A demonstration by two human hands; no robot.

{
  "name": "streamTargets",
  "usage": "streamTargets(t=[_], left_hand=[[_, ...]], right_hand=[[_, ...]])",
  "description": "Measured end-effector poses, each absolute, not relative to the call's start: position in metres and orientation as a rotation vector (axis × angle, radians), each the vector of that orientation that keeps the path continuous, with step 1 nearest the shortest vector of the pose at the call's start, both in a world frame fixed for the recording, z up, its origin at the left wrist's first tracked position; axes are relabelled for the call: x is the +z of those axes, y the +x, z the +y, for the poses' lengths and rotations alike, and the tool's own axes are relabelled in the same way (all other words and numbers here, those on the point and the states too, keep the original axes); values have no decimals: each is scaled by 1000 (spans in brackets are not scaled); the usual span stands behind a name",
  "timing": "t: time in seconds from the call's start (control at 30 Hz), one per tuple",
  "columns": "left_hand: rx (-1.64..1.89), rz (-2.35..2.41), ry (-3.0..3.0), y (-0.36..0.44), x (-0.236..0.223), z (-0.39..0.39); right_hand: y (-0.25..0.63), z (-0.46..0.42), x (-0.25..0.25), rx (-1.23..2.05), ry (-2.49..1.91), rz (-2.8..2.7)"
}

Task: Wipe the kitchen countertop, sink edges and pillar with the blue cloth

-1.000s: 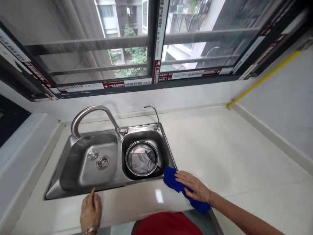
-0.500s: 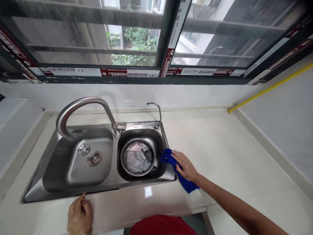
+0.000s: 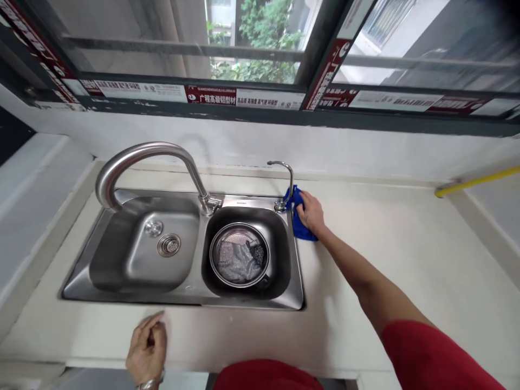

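My right hand (image 3: 312, 212) presses a blue cloth (image 3: 304, 226) against the counter at the back right corner of the sink. Part of the cloth reaches behind the base of a small thin faucet (image 3: 291, 181). Near the counter's front edge rests my left hand (image 3: 147, 346), its fingers loosely bent and nothing in it. The steel double sink (image 3: 194, 290) lies between the hands. In its right basin sits a round pot (image 3: 212, 259) holding a strainer and grey mesh cloth (image 3: 239, 261).
A large curved faucet (image 3: 152, 149) arches over the left basin, where a drain (image 3: 169, 245) and a loose metal strainer plug (image 3: 153, 228) show. Behind the counter (image 3: 385, 233) are a white wall and a window frame (image 3: 244, 116). A yellow pipe (image 3: 479, 181) runs along the right.
My right hand has slid the blue cloth from the sink's right front side back to the small faucet. My left hand stays at the front of the counter. The view has shifted somewhat.
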State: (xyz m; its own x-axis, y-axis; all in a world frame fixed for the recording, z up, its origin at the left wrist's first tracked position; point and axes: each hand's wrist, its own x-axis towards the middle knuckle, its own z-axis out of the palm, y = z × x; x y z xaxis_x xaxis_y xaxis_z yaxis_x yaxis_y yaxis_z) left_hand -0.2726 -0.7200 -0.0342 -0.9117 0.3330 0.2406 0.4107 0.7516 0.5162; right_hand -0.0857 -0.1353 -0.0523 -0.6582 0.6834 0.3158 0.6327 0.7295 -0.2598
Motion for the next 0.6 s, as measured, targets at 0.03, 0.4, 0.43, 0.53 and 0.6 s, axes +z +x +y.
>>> streamTargets(t=[0.03,0.4,0.43,0.53,0.6], left_hand=[[-843,-2777,-573,-271,-35,-718],[-828,-2771,-453,-280,-38,-718],[-882,-2791,-413,-280,-38,-719],[-1118,-2812,-325,-277,-35,-719],[-1204,-2790,-338,-269,-32,-719]], right_hand=[[-92,-124,-54,153,-1026,-2541],[-108,-99,-52,-51,-1110,-2592],[-104,-107,-49,-46,-1086,-2591],[-83,-145,-42,5,-990,-2564],[-62,-178,-42,51,-911,-2529]])
